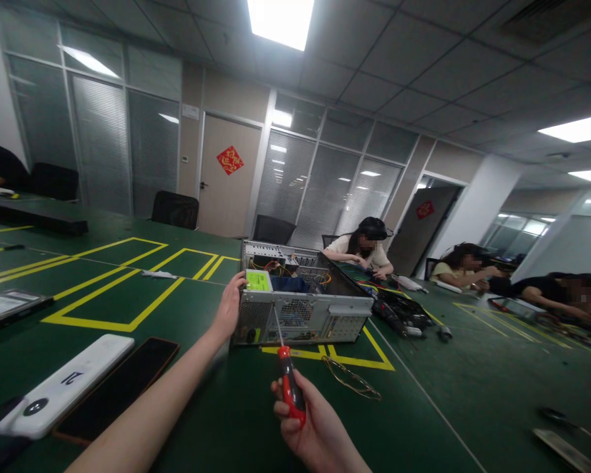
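The right hand [315,420] grips a red-and-black screwdriver [288,374], tip toward the opened computer case [305,309] (lying on the green table [398,420]); the left hand [229,306] holds the case's left edge.

computer case [303,316] on table [473,371] | phone [121,387] to its left | screwdriver [288,378] before it

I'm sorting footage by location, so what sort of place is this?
Probably an office room serving as a workshop: glass partitions behind, and a green table marked with yellow tape, with an open computer case on it.
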Tool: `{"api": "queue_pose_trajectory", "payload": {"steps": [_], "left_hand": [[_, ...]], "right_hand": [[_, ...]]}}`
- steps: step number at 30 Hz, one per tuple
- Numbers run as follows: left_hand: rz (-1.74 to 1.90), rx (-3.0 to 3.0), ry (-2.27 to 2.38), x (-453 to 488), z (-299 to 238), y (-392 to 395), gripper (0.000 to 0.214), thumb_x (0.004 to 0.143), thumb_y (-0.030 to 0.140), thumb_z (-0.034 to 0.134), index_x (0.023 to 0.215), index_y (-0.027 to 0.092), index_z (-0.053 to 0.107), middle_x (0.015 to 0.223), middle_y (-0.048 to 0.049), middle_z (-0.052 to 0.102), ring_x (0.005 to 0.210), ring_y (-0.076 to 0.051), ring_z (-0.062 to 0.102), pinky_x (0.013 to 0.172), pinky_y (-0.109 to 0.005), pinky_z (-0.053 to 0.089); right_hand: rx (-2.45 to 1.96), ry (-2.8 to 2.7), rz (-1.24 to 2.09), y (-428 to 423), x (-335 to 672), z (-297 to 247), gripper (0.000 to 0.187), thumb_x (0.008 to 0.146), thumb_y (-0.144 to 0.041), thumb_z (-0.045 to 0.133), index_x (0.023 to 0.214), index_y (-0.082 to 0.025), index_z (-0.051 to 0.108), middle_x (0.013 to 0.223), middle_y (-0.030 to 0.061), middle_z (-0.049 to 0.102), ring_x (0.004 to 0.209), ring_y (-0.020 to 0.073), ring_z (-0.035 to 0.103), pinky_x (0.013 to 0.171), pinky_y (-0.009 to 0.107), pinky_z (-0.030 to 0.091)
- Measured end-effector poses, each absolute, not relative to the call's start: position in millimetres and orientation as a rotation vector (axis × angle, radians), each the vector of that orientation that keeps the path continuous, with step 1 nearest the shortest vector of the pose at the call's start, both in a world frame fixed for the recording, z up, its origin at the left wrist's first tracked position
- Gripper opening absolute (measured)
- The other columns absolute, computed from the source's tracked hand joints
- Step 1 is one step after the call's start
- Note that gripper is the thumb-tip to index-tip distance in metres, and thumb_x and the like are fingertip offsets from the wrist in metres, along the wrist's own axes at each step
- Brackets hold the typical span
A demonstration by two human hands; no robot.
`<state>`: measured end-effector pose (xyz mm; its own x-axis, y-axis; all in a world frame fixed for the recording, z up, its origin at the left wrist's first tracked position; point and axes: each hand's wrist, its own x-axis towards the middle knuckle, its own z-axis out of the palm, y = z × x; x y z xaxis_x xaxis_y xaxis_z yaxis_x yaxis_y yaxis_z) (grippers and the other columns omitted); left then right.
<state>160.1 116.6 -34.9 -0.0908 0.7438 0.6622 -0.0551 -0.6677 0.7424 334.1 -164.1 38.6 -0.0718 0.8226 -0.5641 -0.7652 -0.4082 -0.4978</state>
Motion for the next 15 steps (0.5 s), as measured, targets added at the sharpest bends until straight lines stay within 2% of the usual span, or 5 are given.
{"api": "queue_pose_trajectory", "payload": {"steps": [3,8,12,14,15], "left_hand": [[1.815,1.619,0.754,159.6,-35.4,117.0,0.068,0.124,0.089,0.048,0.133,0.034,0.087,0.176,-0.0129,0.084,0.172,-0.038,0.073,0.157,-0.063,0.049],[1.810,1.636,0.733,158.5,-35.2,117.8,0.067,0.125,0.087,0.047,0.133,0.033,0.087,0.179,-0.0141,0.083,0.174,-0.039,0.073,0.157,-0.065,0.049],[1.815,1.634,0.745,159.1,-35.0,117.6,0.067,0.125,0.086,0.047,0.134,0.033,0.087,0.179,-0.0146,0.083,0.174,-0.040,0.074,0.158,-0.067,0.049],[1.819,1.634,0.748,159.5,-34.7,117.3,0.067,0.125,0.086,0.046,0.134,0.033,0.087,0.178,-0.0146,0.083,0.173,-0.040,0.074,0.158,-0.067,0.049],[1.822,1.636,0.747,159.6,-34.5,117.1,0.068,0.125,0.087,0.046,0.133,0.033,0.087,0.177,-0.0146,0.084,0.172,-0.040,0.075,0.158,-0.067,0.050]], "right_hand": [[-1.037,-0.026,1.721,-161.6,331.4,42.2,0.049,0.137,-0.038,0.063,0.101,-0.011,0.083,0.085,0.0062,0.079,0.057,0.0080,0.062,0.049,0.013,0.043],[-1.036,-0.039,1.771,-159.8,333.6,42.7,0.071,0.142,-0.047,0.039,0.095,-0.012,0.081,0.074,0.0029,0.071,0.046,0.0039,0.040,0.044,0.012,0.022],[-1.012,-0.076,1.787,-162.6,335.7,38.5,0.061,0.139,-0.035,0.053,0.089,-0.012,0.079,0.067,-0.0015,0.063,0.049,0.0033,0.038,0.048,0.011,0.020],[-1.016,-0.110,1.787,-164.0,334.1,37.2,0.054,0.136,-0.027,0.060,0.088,-0.011,0.079,0.064,-0.0029,0.060,0.051,0.0042,0.041,0.050,0.011,0.024],[-1.017,-0.113,1.768,-164.4,332.8,37.2,0.050,0.135,-0.026,0.062,0.090,-0.011,0.080,0.066,-0.0011,0.064,0.053,0.0050,0.045,0.051,0.012,0.029]]}}
